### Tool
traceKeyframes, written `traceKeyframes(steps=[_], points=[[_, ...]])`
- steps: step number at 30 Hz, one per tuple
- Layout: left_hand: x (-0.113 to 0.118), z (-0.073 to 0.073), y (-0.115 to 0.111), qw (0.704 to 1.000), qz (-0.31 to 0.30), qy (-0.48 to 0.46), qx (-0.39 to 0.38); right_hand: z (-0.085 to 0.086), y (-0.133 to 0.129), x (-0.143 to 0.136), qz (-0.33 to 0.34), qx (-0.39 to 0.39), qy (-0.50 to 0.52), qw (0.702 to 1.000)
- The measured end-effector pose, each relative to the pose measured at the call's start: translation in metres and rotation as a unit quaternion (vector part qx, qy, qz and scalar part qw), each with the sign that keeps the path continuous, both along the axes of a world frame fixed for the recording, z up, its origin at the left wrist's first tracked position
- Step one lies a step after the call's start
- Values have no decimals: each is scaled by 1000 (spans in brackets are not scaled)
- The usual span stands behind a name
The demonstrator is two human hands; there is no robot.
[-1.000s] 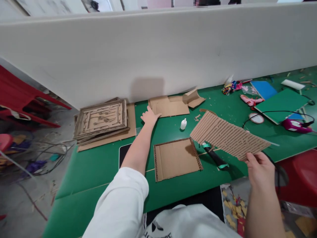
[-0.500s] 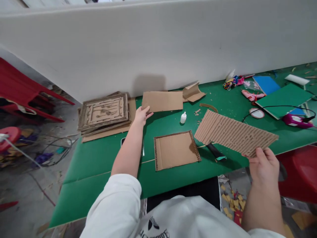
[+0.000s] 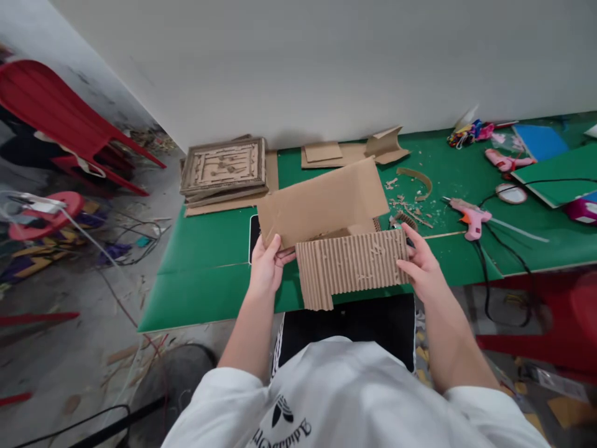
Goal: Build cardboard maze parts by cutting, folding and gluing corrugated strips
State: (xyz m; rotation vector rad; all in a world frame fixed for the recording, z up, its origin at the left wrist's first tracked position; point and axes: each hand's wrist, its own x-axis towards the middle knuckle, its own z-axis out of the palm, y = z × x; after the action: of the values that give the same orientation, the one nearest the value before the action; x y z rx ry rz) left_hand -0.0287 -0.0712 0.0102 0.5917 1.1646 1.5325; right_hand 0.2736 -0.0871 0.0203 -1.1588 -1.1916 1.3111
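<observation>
My left hand (image 3: 268, 264) pinches the lower left corner of a smooth brown cardboard piece (image 3: 321, 202), which is tilted above the green table. A corrugated cardboard strip (image 3: 352, 264) with a notched lower edge is gripped at its right end by my right hand (image 3: 422, 264). The strip hangs in front of the smooth piece, near the table's front edge, its left end close to my left fingers. Behind both pieces, the flat cardboard panel with raised edges is almost wholly hidden, and the white bottle cannot be seen.
Stacked cardboard frames (image 3: 226, 165) lie at the back left, with a dark phone-like slab (image 3: 254, 233) in front. Cardboard offcuts (image 3: 345, 152) rest by the wall. A pink glue gun (image 3: 473, 218) with a cable lies right, a second pink glue gun (image 3: 508, 160) beyond it.
My left hand has brought the smooth cardboard piece toward me from the back of the table. My right hand has moved left with the corrugated strip, so the two pieces now overlap in view.
</observation>
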Motion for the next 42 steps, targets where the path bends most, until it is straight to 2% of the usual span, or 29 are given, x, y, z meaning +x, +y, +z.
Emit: traceKeyframes(steps=[4, 8, 17, 25, 30, 36, 42], points=[[9, -20, -27, 1000, 9, -19, -18, -13, -3, -5, -13, -23, 14, 1000], [11, -30, -39, 999, 26, -24, -26, -28, -3, -8, -42, -58, 5, 997], [14, -31, -44, 1000, 19, -7, -22, -42, 2, -1, -80, -40, -56, 994], [12, -35, -44, 999, 20, -20, -37, -39, 2, 1, -18, -51, -40, 998], [13, -34, -44, 998, 22, -28, -42, -44, 6, -2, -42, -39, -45, 997], [14, -36, -46, 998, 23, -29, -41, -44, 6, -2, -7, -56, -35, 998], [14, -38, -47, 999, 18, -28, -39, -39, 5, -4, -45, -79, -16, 996]])
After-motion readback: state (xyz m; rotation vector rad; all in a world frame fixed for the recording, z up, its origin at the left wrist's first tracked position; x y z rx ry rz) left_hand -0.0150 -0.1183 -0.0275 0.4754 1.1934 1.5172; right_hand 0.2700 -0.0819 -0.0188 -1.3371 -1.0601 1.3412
